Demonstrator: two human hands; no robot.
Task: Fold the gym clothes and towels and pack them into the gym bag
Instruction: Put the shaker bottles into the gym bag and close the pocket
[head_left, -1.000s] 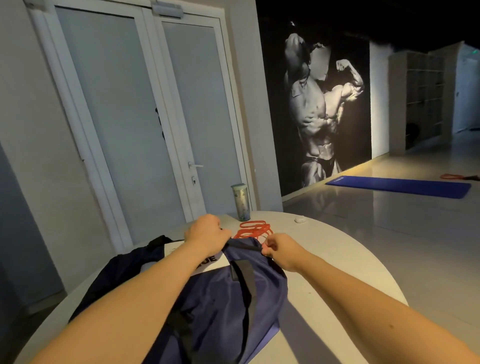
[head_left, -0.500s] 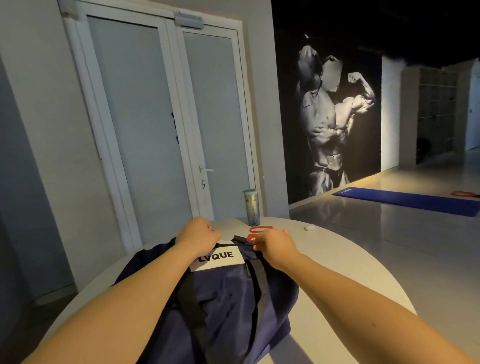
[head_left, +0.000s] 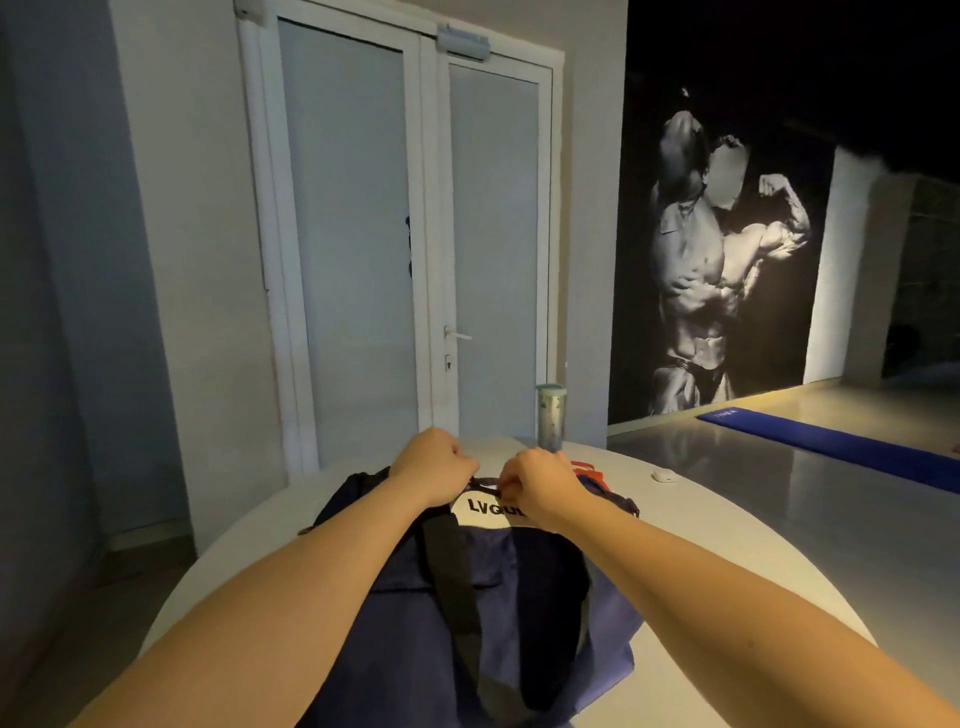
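A navy gym bag (head_left: 524, 577) is seen in the lower centre of the frame, laid on a round white table (head_left: 727, 545). A white label (head_left: 480, 512) with the dark letters "LVQU" in view is sewn near the bag's far edge, and a black strap (head_left: 452, 577) is run down its near face. No clothes or towels can be made out outside the bag.

Both forearms are stretched in from the bottom corners of the frame. The left hand (head_left: 434, 460) is closed, its fingers curled onto the far top edge of the bag just left of the label. The right hand (head_left: 540, 486) is set close beside it, just right of centre, with thumb and fingers pinched on a small dark part of the bag's top edge. Whether that part is a zip pull cannot be told. The label's right end is covered by this hand.

Behind the hands, a lidded tumbler (head_left: 550, 418) is stood upright at the table's far edge. A red item (head_left: 587, 467) is partly hidden behind the right hand, and a small white object (head_left: 664, 475) is placed further right on the table. White double doors (head_left: 415, 249) fill the upper centre, a black-and-white bodybuilder mural (head_left: 722, 270) the upper right, and a blue mat (head_left: 831, 447) is spread on the floor at the right edge.
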